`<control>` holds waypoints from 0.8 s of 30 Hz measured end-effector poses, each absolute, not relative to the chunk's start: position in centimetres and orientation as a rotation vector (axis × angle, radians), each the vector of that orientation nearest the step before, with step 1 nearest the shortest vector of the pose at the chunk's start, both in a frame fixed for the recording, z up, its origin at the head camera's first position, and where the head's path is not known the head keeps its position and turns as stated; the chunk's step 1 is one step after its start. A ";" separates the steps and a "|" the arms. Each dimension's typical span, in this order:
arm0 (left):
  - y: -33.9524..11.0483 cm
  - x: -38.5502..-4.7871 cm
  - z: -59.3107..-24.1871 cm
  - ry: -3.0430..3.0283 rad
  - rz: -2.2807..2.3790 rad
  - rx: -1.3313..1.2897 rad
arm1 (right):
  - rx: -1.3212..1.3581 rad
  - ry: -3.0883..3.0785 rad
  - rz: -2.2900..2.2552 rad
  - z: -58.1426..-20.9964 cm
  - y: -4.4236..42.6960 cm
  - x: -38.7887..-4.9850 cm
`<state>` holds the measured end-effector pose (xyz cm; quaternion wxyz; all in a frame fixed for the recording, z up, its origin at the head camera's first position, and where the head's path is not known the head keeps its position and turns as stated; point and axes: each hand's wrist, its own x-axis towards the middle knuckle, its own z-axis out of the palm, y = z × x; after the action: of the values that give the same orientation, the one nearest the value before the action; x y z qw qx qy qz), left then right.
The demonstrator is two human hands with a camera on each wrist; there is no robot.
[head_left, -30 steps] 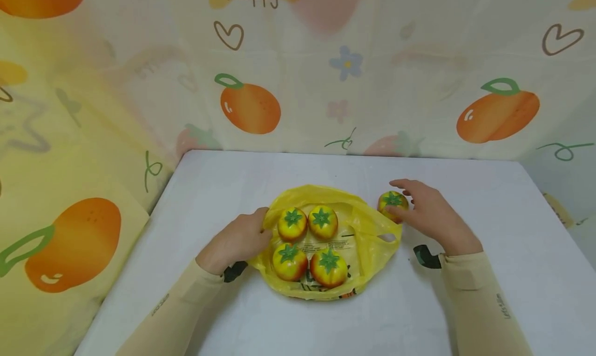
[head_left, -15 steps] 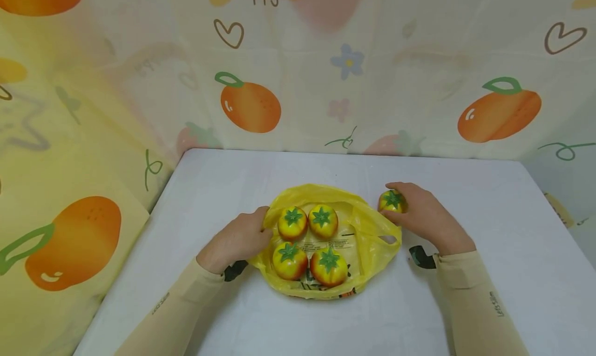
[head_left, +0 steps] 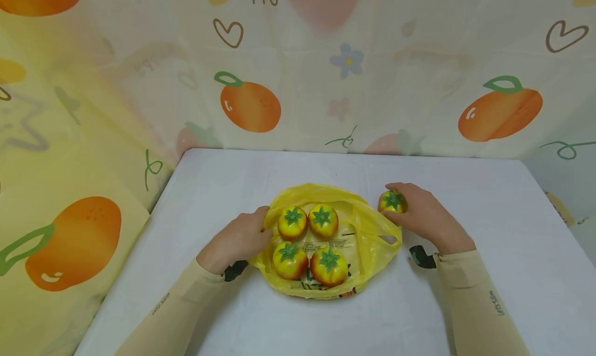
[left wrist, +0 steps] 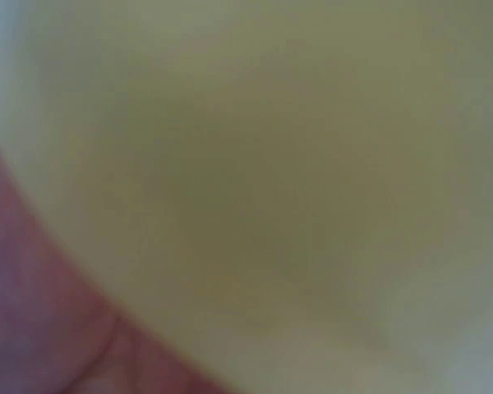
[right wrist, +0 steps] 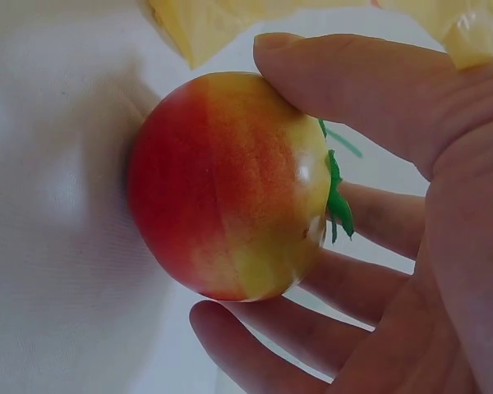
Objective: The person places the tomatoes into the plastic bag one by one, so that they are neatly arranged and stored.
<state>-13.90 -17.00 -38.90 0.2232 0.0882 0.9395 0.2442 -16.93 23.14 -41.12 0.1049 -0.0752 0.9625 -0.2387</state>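
A yellow plastic bag (head_left: pixel 372 242) lies with its mouth spread wide on the table. Inside sit several red-and-yellow tomatoes (head_left: pixel 329 267) with green star-shaped tops. My left hand (head_left: pixel 239 239) grips the bag's left rim; in the left wrist view, blurred yellow plastic (left wrist: pixel 271 189) covers nearly everything. To the right of the bag, my right hand (head_left: pixel 426 213) holds another tomato (right wrist: pixel 230 189) between thumb and fingers. This tomato's red underside faces the white tabletop, and I cannot tell whether it touches it.
The white table (head_left: pixel 489 216) reaches back to a printed cloth backdrop (head_left: pixel 396 102) with fruit and heart pictures. A yellowish cloth (head_left: pixel 70 164) hangs along the left side. Beige sleeves (head_left: pixel 470 294) cover both forearms, with a dark device (head_left: pixel 423 256) at the wrist.
My right hand has moved slightly left and its fingers have closed round the tomato beside the bag. My left hand and the bag have stayed in place.
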 end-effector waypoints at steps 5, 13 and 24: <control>-17.1 -13.8 -38.8 2.600 0.674 0.251 | -0.238 2.843 -0.704 -41.2 23.0 -16.8; -17.2 -13.8 -38.7 2.602 0.677 0.254 | -0.197 2.838 -0.675 -40.5 23.2 -16.6; -17.0 -13.8 -38.8 2.594 0.679 0.248 | -0.188 2.874 -0.742 -38.4 24.4 -15.3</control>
<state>-13.79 -17.00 -38.77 0.2223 0.0899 0.9392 0.2457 -15.27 24.43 -38.44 0.0834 -0.0631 0.9629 -0.2487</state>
